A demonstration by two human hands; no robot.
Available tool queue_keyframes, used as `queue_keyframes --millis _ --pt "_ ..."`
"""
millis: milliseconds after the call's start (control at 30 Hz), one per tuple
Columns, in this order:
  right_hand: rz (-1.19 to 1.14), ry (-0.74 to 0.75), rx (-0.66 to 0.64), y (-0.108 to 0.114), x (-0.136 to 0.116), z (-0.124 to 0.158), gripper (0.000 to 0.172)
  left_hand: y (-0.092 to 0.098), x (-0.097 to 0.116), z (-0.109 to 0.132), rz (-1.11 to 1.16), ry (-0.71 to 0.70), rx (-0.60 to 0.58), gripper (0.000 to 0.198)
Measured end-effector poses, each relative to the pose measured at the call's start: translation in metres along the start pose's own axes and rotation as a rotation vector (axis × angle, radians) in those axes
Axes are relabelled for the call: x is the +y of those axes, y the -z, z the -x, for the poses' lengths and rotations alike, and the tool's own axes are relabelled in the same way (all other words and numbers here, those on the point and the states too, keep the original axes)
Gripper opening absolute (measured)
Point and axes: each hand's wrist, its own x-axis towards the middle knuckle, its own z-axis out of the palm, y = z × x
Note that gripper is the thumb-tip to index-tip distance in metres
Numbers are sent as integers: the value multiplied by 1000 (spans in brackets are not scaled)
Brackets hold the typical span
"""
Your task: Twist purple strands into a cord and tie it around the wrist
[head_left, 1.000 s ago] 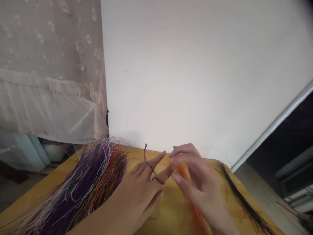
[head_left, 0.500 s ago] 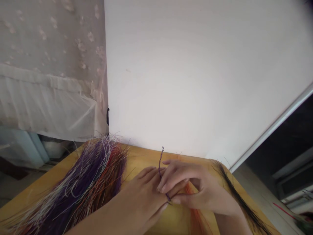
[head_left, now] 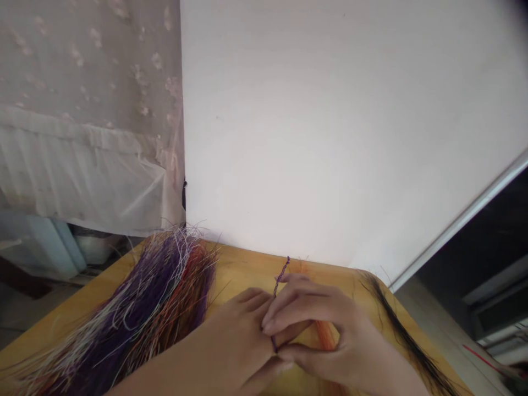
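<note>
Left hand [head_left: 223, 346] and right hand [head_left: 325, 324] meeting at a twisted purple cord [head_left: 280, 278] over a yellow worktop [head_left: 243, 269]
A white wall [head_left: 330, 137] and sheer curtain [head_left: 91, 137] stand behind; a purple, white and orange fibre bundle [head_left: 136, 308] lies left, black fibres [head_left: 406, 341] right, orange strands [head_left: 325, 335] beneath the hands. Both grips curl around the cord's lower end, its tip rising free; fingers hide which one really has hold
</note>
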Motion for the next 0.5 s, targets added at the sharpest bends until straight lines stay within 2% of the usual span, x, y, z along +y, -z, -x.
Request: queue_keyframes --millis 67,133,200,333,400,500 --pt "-66 17 -1 3 -2 1 16 -5 -3 0 11 -86 85 35" --pt "-158 62 5 7 -3 2 22 -10 -5 1 7 -134 159 38" --pt "-199 102 57 10 -2 3 29 -14 -6 2 -18 -140 188 41" --pt "-167 61 181 11 4 2 25 -17 -5 5 -13 -163 219 39" --pt "-188 20 149 9 6 0 23 -18 -5 5 44 -166 219 35" --pt "-263 -33 22 3 9 -3 20 -19 -6 5 94 -149 194 26"
